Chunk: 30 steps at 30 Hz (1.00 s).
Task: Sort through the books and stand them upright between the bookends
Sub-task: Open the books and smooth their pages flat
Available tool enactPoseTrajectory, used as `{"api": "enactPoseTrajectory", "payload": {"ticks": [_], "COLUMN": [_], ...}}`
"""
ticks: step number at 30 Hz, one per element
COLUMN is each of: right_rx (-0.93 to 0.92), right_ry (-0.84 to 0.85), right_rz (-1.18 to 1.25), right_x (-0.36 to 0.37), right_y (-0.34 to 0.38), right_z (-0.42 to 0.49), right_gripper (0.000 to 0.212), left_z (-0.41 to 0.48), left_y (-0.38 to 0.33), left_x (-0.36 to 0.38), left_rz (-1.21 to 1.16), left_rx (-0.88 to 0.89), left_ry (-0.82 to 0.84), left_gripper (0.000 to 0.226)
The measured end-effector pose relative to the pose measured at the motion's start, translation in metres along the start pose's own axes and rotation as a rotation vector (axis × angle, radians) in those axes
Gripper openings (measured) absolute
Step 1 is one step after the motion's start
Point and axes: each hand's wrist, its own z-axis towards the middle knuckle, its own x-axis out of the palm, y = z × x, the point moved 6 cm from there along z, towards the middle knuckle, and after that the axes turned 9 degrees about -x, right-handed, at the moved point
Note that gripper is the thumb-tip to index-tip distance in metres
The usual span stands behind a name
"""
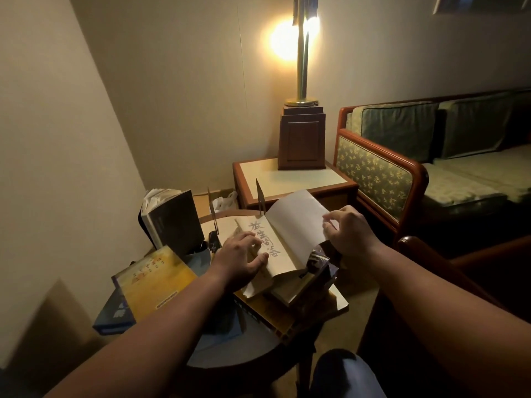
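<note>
Open book [284,239], atop stack [304,294] on desk [224,351]: left hand [241,261] fingers flat on inscribed page; right hand [349,232] fingers pinch its raised leaf. Bookends [260,196] just beyond. Dark book [175,219] upright, far left; yellow book [152,278] flat, near left

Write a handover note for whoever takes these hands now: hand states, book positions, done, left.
Left hand presses flat on the open cream book; right hand pinches its lifted leaf.
That book lies on a flat stack; a yellow book lies on a blue book.
Done: one dark book stands upright, left of the bookends.
Left: close the cream book, then stand it and the rest between the bookends.
</note>
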Motion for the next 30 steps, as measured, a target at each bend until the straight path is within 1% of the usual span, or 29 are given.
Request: {"api": "enactPoseTrajectory", "payload": {"ticks": [5, 9, 11, 14, 17, 19, 21, 25, 26, 27, 30], "right_rx": [0.015, 0.057, -0.019, -0.227, -0.393, -0.429, -0.401, -0.295, -0.275, -0.261, -0.218], "right_ry": [0.031, 0.113, 0.131, 0.149, 0.235, 0.286, 0.296, 0.347, 0.365, 0.372, 0.333], "right_rz": [-0.037, -0.172, -0.244, -0.231, -0.103, -0.017, 0.032, -0.009, -0.032, -0.052, -0.082], "right_x": [0.007, 0.016, 0.021, 0.031, 0.045, 0.054, 0.062, 0.075, 0.077, 0.076, 0.071], "right_y": [-0.009, -0.010, 0.001, 0.028, 0.060, 0.080, 0.096, 0.112, 0.114, 0.115, 0.116], "right_z": [-0.013, -0.019, -0.020, -0.020, -0.017, -0.014, -0.010, -0.004, -0.002, -0.001, 0.003], "right_gripper": [0.032, 0.028, 0.025, 0.020, 0.017, 0.015, 0.024, 0.066, 0.072, 0.072, 0.048], "left_z": [-0.002, -0.007, -0.008, -0.009, -0.008, -0.007, -0.004, -0.001, 0.000, 0.000, 0.002], "left_y": [0.001, 0.004, 0.002, -0.002, -0.001, 0.003, 0.007, 0.013, 0.013, 0.012, 0.011], "left_x": [-0.006, -0.007, -0.008, -0.010, -0.016, -0.019, -0.019, -0.020, -0.021, -0.022, -0.024], "left_rz": [-0.043, -0.111, -0.157, -0.221, -0.315, -0.379, -0.438, -0.592, -0.627, -0.652, -0.691], "left_rx": [-0.006, -0.089, -0.100, -0.081, -0.095, -0.135, -0.162, -0.197, -0.201, -0.202, -0.181], "left_ry": [0.018, -0.007, -0.024, -0.038, -0.077, -0.074, -0.050, -0.016, -0.007, 0.000, 0.011], "left_gripper": [0.043, 0.046, 0.046, 0.047, 0.042, 0.040, 0.043, 0.051, 0.051, 0.052, 0.050]}}
